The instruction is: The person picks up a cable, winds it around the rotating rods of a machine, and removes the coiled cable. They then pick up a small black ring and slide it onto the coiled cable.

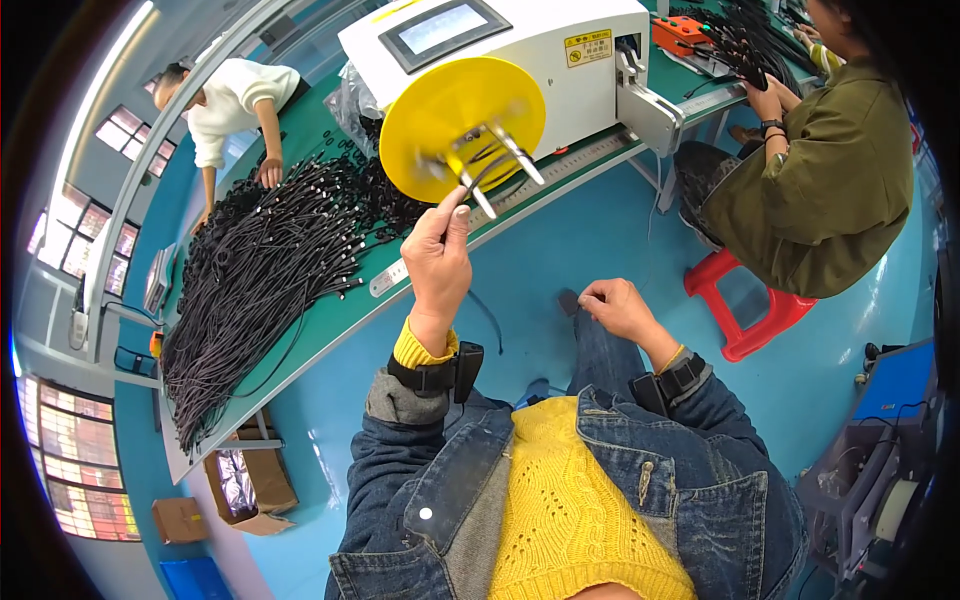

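My left hand is raised at the winding machine, thumb and forefinger closed on a black cable beside the metal prongs. These prongs stand out from a round yellow disc and look smeared by motion. A loose length of dark cable hangs below, to the right of my left wrist. My right hand is held lower, over my legs, with its fingertips pressed together. Whatever lies between them, if anything, is too small to make out.
The white machine stands on a green-topped bench. A large heap of black cables lies to the left, where a person in white reaches in. Another person sits at right by a red stool. Cardboard boxes are lower left.
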Available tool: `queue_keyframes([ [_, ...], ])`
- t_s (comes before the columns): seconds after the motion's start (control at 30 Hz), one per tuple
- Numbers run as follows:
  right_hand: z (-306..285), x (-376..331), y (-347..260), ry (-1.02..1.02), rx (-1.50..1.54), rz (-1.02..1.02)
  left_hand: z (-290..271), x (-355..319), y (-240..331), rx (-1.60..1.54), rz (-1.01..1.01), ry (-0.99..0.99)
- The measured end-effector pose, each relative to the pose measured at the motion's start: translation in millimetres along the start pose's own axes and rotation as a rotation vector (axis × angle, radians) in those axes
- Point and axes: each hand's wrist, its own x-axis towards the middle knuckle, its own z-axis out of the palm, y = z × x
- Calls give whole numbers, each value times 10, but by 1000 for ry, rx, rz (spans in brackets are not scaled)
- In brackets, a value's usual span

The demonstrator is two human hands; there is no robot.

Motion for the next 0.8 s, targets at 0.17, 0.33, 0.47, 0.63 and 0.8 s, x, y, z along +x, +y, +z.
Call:
queue_keyframes([
  [0.17,11,41,38,-23,5,16,11,-50,13,82,95,-23],
  [0.33,-48,100,-75,-9,23,-5,19,-16,48,309,237,-92],
  [0.47,-232,212,-524,106,49,-217,118,138,267,476,400,-39],
  [0.63,-395,443,-1114,305,164,-439,218,264,454,779,448,-135],
  [0.8,-404,662,-1283,256,164,-444,193,267,520,829,390,-181],
])
